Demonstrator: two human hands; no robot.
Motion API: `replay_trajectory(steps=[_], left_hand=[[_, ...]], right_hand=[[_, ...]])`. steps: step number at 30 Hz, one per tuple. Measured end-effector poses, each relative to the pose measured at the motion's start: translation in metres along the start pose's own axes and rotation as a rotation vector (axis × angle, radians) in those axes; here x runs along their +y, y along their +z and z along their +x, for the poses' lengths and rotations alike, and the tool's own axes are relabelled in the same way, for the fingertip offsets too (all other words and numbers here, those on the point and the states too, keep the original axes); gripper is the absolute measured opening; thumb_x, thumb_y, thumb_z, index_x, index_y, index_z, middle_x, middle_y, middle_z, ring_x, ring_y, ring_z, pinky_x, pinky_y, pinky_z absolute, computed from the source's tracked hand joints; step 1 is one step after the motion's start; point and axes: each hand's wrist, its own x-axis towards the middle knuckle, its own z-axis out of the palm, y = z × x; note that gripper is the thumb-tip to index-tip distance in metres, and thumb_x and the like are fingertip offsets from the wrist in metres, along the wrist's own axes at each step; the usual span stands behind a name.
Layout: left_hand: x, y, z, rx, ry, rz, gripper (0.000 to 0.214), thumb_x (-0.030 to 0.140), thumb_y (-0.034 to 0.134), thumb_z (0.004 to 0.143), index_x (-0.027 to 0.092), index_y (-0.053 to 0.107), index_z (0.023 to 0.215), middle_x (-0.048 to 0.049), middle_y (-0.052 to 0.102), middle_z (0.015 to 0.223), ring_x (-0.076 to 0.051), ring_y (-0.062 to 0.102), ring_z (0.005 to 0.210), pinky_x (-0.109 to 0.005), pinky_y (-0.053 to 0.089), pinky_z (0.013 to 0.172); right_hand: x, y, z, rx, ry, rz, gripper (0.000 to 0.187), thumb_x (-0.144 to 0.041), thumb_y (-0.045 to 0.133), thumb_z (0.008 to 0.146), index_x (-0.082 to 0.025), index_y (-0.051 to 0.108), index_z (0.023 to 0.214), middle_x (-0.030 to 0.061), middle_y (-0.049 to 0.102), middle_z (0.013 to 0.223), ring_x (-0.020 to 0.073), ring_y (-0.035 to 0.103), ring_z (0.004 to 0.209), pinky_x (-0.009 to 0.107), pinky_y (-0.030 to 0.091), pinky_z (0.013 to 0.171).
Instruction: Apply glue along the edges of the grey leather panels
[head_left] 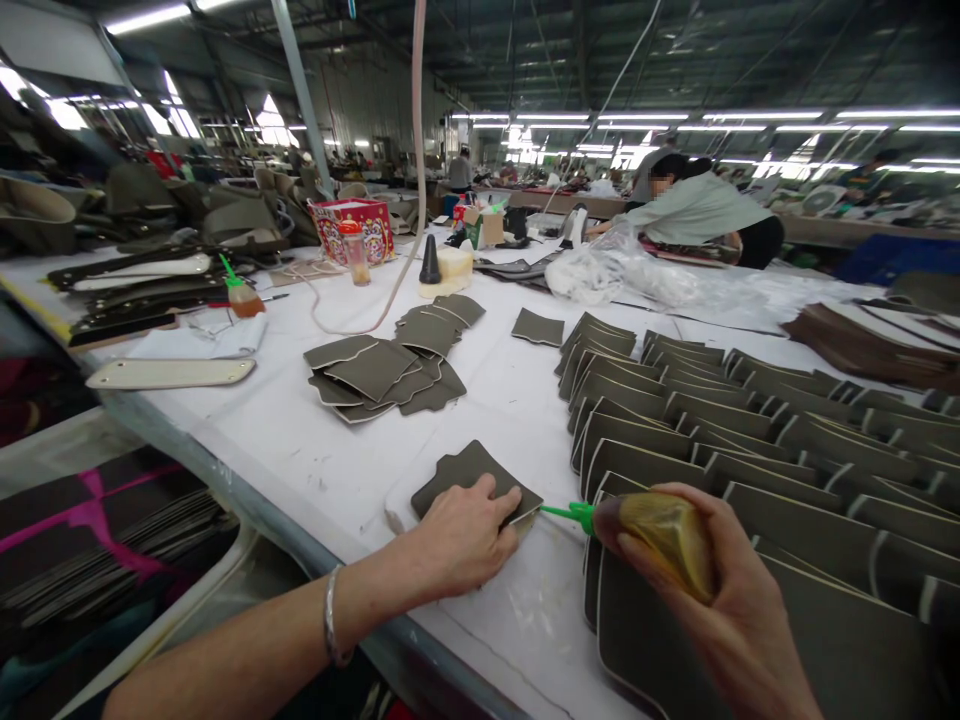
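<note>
My right hand (720,580) is wrapped round a squeeze bottle (667,540) of amber liquid, which looks like glue. Its thin green nozzle points left, and the tip meets the near right corner of a dark grey-brown leather-like piece (469,470). My left hand (469,535) lies on that piece with fingers apart, pressing it to the table; a bracelet circles the wrist. Farther back is a loose pile of similar pieces (382,370). To the right, overlapping rows of pale-edged pieces (675,420) stretch beneath and beyond my right hand.
A pale hose (418,150) hangs down onto the white table (277,440). At the left are another green-tipped bottle (244,298) and a light strap (172,373). Farther back stand a red patterned box (367,225), a black cone (430,262) and clear plastic (637,265). A co-worker (705,215) bends over the far side.
</note>
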Motion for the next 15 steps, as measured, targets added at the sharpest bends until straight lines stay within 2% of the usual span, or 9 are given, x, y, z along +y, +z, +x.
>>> replay_trajectory(steps=[6,10,15], left_hand=[[-0.001,0.001,0.0,-0.022,-0.015,-0.016,0.047,0.032,0.035,0.093,0.028,0.051,0.137,-0.0083,0.065,0.101,-0.028,0.066,0.086,-0.041,0.05,0.077],[-0.001,0.0,0.0,-0.04,-0.021,-0.021,0.047,0.033,0.032,0.094,0.028,0.049,0.138,-0.0089,0.065,0.101,-0.027,0.066,0.088,-0.039,0.049,0.078],[-0.001,0.0,-0.001,-0.018,-0.016,-0.035,0.049,0.032,0.032,0.094,0.026,0.049,0.139,-0.0094,0.065,0.103,-0.027,0.066,0.089,-0.039,0.049,0.079]], right_hand=[[-0.011,0.002,-0.011,-0.106,0.123,0.138,0.044,-0.056,0.064,0.083,-0.027,0.054,0.115,0.0006,0.065,0.097,0.0215,0.063,0.08,0.027,0.049,0.069],[-0.009,0.003,-0.013,-0.083,0.1,0.14,0.046,-0.054,0.069,0.079,-0.027,0.055,0.113,0.0006,0.066,0.095,0.0217,0.064,0.078,0.027,0.05,0.066],[-0.02,0.009,-0.022,-0.127,0.241,0.234,0.049,-0.058,0.065,0.079,-0.028,0.053,0.115,-0.0009,0.065,0.098,0.0232,0.063,0.084,0.029,0.045,0.074]])
